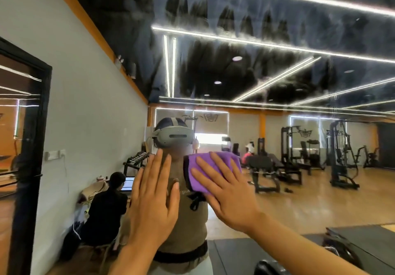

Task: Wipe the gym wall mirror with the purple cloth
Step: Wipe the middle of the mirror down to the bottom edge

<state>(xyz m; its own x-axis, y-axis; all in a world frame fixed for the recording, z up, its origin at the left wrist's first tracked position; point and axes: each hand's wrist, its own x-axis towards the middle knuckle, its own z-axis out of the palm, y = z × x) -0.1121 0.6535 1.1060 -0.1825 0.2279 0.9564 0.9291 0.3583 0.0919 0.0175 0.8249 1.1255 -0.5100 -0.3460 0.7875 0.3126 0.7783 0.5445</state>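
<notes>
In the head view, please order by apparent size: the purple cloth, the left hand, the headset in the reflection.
1. left hand, nearest the camera
2. purple cloth, partly covered by the right hand
3. headset, smallest

Right hand [226,191] flat on purple cloth [205,167]

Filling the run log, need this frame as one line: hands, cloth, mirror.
left hand: open, flat toward mirror | right hand: flat, presses purple cloth on mirror | streaks up top | phase: wiping
</notes>
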